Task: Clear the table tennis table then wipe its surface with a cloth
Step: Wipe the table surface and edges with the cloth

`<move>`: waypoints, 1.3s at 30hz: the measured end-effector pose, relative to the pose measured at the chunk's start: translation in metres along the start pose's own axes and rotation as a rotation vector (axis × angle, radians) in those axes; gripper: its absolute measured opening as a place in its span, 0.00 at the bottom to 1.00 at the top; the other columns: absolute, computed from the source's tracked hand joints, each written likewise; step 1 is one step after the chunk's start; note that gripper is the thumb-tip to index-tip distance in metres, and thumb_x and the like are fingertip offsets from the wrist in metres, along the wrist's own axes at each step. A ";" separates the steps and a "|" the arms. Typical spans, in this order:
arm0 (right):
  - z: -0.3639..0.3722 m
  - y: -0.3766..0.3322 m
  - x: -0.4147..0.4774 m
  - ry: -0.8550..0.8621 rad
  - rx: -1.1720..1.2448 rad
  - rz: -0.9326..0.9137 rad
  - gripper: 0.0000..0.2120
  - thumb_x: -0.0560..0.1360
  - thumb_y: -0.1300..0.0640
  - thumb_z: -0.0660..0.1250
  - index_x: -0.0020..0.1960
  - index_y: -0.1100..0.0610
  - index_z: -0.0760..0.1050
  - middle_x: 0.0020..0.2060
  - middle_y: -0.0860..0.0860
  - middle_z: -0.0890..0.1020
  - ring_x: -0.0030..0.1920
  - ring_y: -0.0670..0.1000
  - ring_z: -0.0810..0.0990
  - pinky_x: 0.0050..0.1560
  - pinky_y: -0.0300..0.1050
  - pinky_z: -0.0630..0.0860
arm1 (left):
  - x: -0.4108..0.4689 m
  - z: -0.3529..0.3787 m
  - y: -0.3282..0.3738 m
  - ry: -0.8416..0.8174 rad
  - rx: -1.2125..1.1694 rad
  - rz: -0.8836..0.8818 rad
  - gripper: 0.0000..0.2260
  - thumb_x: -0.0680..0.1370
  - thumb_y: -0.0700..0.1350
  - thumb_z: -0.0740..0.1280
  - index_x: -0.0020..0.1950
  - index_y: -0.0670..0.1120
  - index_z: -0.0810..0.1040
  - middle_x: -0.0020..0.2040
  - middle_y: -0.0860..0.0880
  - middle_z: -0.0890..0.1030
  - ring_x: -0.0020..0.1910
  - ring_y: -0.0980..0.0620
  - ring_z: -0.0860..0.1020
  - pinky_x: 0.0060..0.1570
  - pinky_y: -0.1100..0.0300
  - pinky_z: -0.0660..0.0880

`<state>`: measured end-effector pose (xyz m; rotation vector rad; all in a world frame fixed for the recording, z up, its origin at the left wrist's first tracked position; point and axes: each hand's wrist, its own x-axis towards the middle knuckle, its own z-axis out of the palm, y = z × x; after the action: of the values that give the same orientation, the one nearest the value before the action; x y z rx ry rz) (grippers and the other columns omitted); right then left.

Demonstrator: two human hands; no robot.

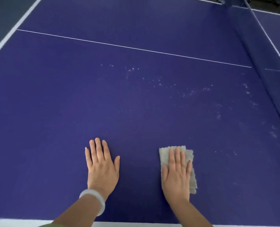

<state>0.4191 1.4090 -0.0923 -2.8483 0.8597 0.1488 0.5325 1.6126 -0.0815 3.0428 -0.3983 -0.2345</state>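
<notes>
The blue table tennis table (57, 99) fills the view, with a thin white centre line running across it. My right hand (177, 174) lies flat, palm down, on a folded grey cloth (164, 154) that rests on the table near the front edge. My left hand (101, 166) is pressed flat on the bare surface to the left of the cloth, fingers apart, holding nothing. A white bangle (93, 199) circles the left wrist. Small white specks (160, 82) are scattered over the table's middle and right part.
The net (270, 51) runs along the right side, from the top of the view down to the lower right. A white border line (13, 30) marks the table's left edge, and the white front edge (13, 222) lies just below my arms.
</notes>
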 end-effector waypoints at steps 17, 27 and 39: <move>-0.006 0.014 0.055 0.050 0.064 0.325 0.26 0.83 0.49 0.41 0.78 0.52 0.38 0.80 0.52 0.46 0.79 0.51 0.40 0.78 0.59 0.41 | 0.002 0.007 -0.003 0.011 -0.025 0.002 0.32 0.81 0.56 0.45 0.76 0.34 0.59 0.77 0.33 0.57 0.78 0.34 0.52 0.74 0.37 0.54; 0.005 -0.182 0.125 -0.091 -0.045 -0.511 0.27 0.83 0.48 0.41 0.80 0.50 0.40 0.80 0.51 0.41 0.79 0.52 0.35 0.77 0.60 0.38 | 0.004 0.011 -0.006 0.008 -0.044 0.010 0.32 0.81 0.56 0.47 0.77 0.34 0.57 0.77 0.33 0.56 0.78 0.35 0.50 0.75 0.37 0.54; -0.029 0.022 0.110 0.039 0.143 0.476 0.27 0.83 0.48 0.41 0.80 0.52 0.40 0.80 0.54 0.45 0.79 0.53 0.40 0.77 0.61 0.40 | 0.003 0.012 -0.005 0.000 -0.028 0.016 0.32 0.81 0.56 0.47 0.76 0.33 0.58 0.77 0.32 0.57 0.78 0.34 0.51 0.74 0.36 0.53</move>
<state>0.4998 1.3260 -0.0826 -2.4742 1.4782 0.0835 0.5351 1.6162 -0.0938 3.0108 -0.4154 -0.2378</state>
